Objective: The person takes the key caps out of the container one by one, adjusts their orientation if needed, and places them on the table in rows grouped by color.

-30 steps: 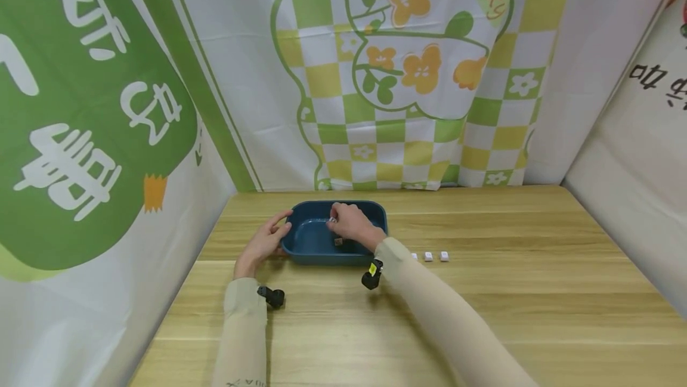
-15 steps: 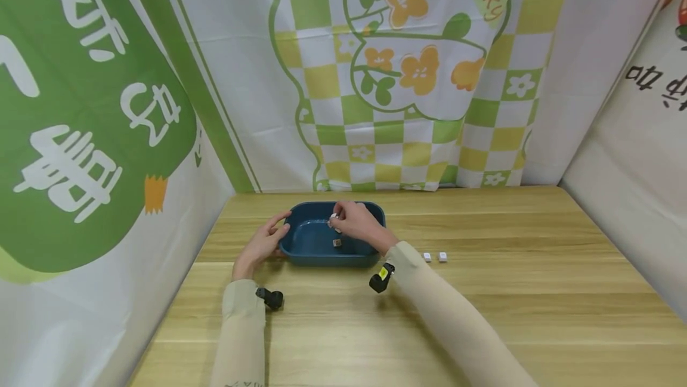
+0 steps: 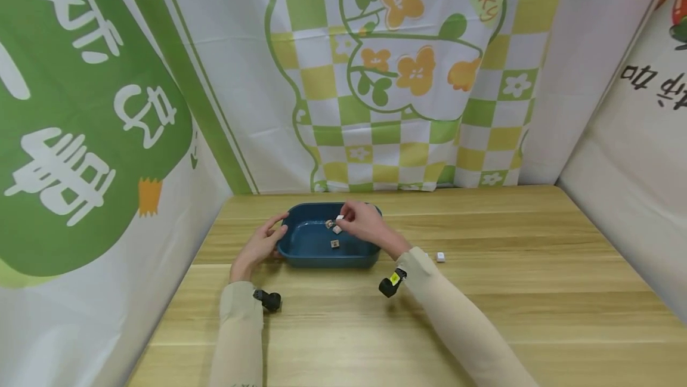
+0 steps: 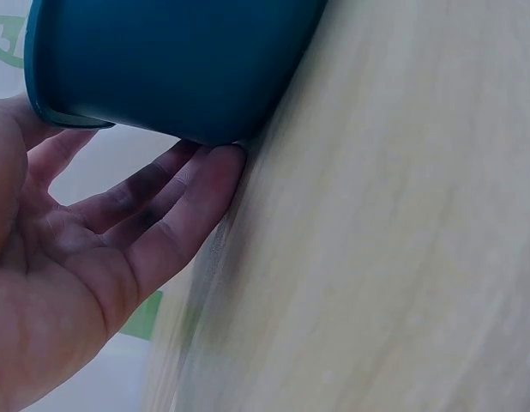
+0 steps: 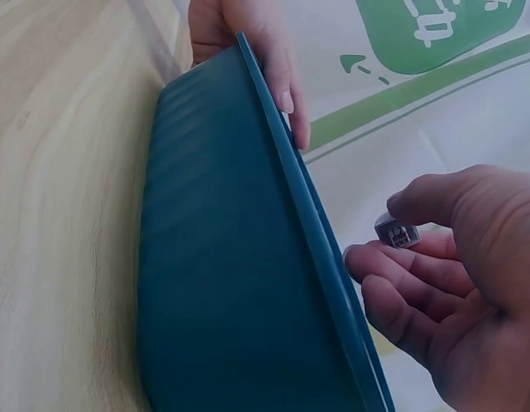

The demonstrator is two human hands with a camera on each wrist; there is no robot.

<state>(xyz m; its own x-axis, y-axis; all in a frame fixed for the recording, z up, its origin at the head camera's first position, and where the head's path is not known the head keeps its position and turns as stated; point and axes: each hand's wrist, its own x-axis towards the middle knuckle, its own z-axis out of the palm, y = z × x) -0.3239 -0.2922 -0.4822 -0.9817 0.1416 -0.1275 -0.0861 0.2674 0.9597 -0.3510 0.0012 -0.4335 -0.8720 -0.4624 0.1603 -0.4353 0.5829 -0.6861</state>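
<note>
A dark blue oblong tub stands on the wooden table. At its left end my left hand holds the rim, with fingertips also against the outer wall in the left wrist view. Over the inside of the tub, toward its right end, my right hand pinches a small whitish keycap between thumb and fingers. Its hollow underside shows in the right wrist view. Below that hand, on the tub floor, lie a pinkish keycap and two brownish keycaps, one nearer the front wall.
A white keycap sits on the table right of the tub, and the right sleeve partly covers another beside it. Printed curtains hang behind the table and on both sides.
My right hand has shifted slightly right and back within the tub, uncovering more keycaps on its floor. The right sleeve now hides more of the table keycaps. My left hand stays at the rim.
</note>
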